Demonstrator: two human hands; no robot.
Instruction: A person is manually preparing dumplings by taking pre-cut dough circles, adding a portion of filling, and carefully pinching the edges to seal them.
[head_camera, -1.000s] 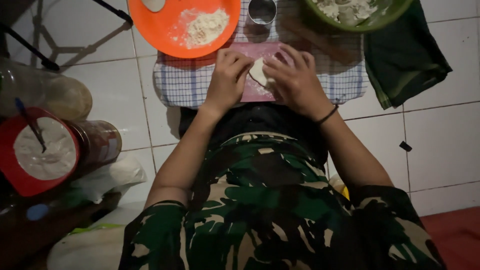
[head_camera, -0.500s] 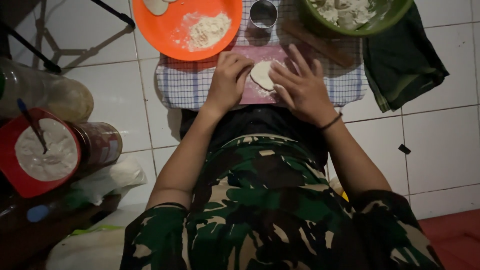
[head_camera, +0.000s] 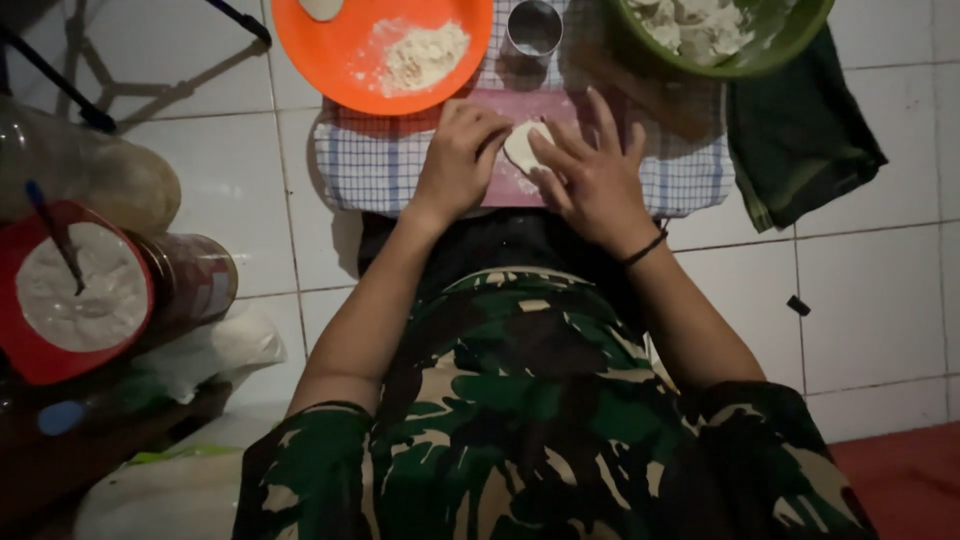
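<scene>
Head view, dim light. Much was cut off: the orange plate (head_camera: 340, 60) with its flour heap (head_camera: 422, 55) ran off the top edge at 12 o'clock, the green bowl (head_camera: 745, 50) of dough pieces was clipped at 1 o'clock, and the steel cup (head_camera: 534, 26) between them showed only partly. The pink board (head_camera: 505, 150) on the checked cloth (head_camera: 370, 165) was mostly hidden under the hands. A dark cloth (head_camera: 800, 140) lay at 2 o'clock, a red tub (head_camera: 70, 290) of white powder with a stick in it at 9 o'clock; the stuff around the tub was too dark to make out.

Dough piece (head_camera: 527, 147) sat on the board, centre top, between both hands. Left hand (head_camera: 460, 155) had fingers curled together, tips at the dough's left edge; exact contact was hard to tell. Right hand (head_camera: 595, 175) had fingers spread apart, lying flat over the dough's right side, touching it, not clamped. A dark band (head_camera: 645, 248) was on the right wrist.
</scene>
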